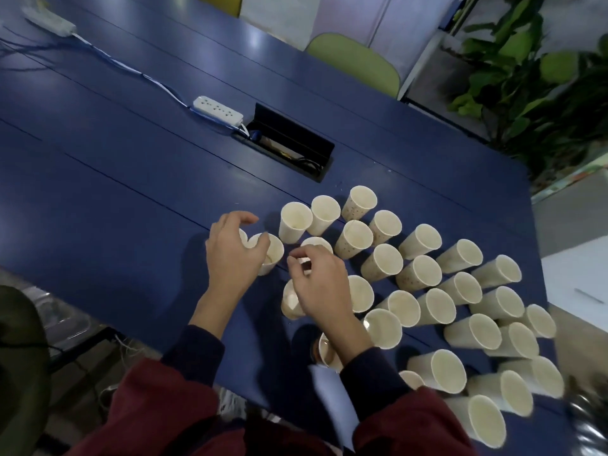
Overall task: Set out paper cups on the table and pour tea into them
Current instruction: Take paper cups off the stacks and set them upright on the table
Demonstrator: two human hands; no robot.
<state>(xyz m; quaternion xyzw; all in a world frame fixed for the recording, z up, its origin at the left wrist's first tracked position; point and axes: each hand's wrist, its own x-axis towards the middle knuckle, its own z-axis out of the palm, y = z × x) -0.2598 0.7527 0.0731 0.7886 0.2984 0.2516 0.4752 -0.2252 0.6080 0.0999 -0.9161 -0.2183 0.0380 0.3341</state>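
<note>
- A person in dark red sleeves is leaning over a blue table point(131, 179), where several dozen paper cups point(454, 301) are standing upright in loose rows, most of them touching or just beside their neighbours.
- The left hand point(232, 255) is curling loosely over the rim of a cup at the left end of the cluster point(273, 255), fingers bent and thumb resting on the lip; whether it is truly gripping the cup cannot be told.
- The right hand point(317, 284) is hovering just beside it, above the near cups, with thumb and forefinger drawn together as if pinching something small; what they are pinching, if anything, cannot be made out.
- Judging by the layout, the setting-out step is nearly over, and the work appears to be moving toward filling.
- No teapot, kettle or jug is showing anywhere on the table, so the next move probably calls for fetching the tea and steadying each light cup while pouring.
- Most cups are looking pale and empty inside; three nearest the hands point(291, 299) are showing a darker patch at the bottom, possibly tea or leaves, though blur is leaving that uncertain.
- A white power strip point(217, 109) and an open cable box point(289, 141) are lying beyond the cups, well apart from them.
</note>
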